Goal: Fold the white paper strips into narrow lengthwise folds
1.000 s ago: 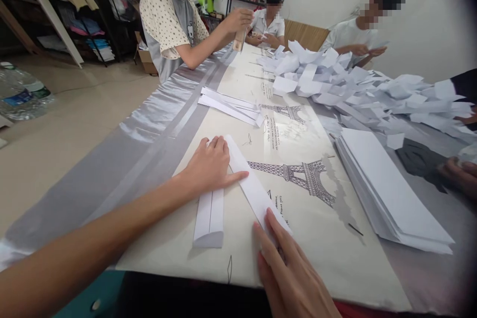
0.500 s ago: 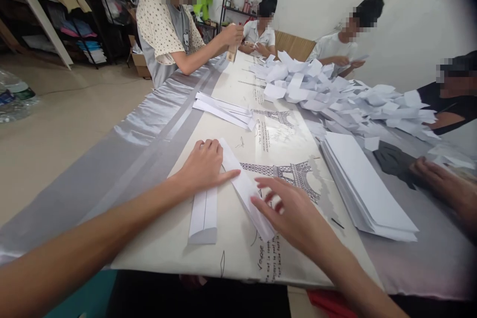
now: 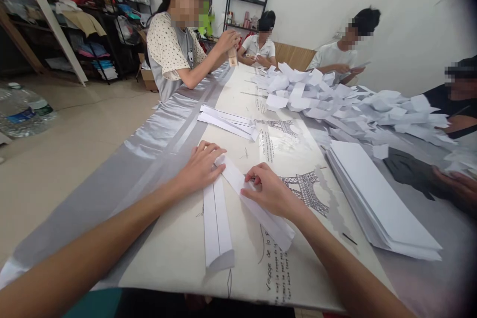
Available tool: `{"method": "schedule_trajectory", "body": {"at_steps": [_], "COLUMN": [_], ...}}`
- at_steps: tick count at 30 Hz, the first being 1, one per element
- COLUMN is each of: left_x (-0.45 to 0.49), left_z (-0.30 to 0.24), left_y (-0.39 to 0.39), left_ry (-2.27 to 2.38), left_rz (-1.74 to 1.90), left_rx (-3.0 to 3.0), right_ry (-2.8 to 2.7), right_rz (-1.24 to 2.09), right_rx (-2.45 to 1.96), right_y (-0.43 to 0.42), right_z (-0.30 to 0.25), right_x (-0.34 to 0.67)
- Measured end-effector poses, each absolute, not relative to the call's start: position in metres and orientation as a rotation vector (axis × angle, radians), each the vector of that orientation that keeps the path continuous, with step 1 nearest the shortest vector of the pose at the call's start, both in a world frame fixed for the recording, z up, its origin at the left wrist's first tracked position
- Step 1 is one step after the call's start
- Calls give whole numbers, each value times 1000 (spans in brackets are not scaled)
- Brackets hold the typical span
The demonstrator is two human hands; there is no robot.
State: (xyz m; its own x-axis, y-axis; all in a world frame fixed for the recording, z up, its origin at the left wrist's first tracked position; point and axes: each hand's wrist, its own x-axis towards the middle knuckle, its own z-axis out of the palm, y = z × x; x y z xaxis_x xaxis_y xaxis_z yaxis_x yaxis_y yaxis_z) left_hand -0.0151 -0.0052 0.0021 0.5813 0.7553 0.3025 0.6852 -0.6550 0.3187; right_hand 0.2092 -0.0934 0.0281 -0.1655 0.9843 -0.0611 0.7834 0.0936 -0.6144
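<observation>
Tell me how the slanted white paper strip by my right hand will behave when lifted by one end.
The slanted paper strip is probably very light and easily nudged, since it looks like thin paper. Long and narrow, it may bow when held at one end. Its near end seems to have loose layers, so it might open there.

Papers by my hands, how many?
2: a lined one reaching from your left hand toward you, a slanted one beneath your right hand. More may hide underneath.

The paper strip (image 3: 270, 222) is white, and the cream tablecloth (image 3: 167, 263) bears dark printed towers (image 3: 311, 191).
</observation>
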Motion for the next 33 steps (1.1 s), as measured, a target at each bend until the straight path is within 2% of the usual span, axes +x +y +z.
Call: {"method": "schedule_trajectory", "body": {"at_steps": [10,16,24,28,33], "left_x": [-30,-31,-29,-27,-23], "left_z": [20,25,27,33,34], "left_y": [1,3,-1,-6,-10], "left_ry": [793,793,673,621,555], "left_rz": [552,409,476,586,648], "left_rx": [2546,2501,2512,2632,2885], "right_ry": [-2067,-2054,-2180,-2254,-2325], "right_rz": [790,784,701,558,178], "right_rx": [-1696,-1703,-1667,-1562,-1515], "right_y": [-85,-85,-85,-87,-88], "right_z": [34,33,46,53,50], "right_x": [229,233,235,240,239]}}
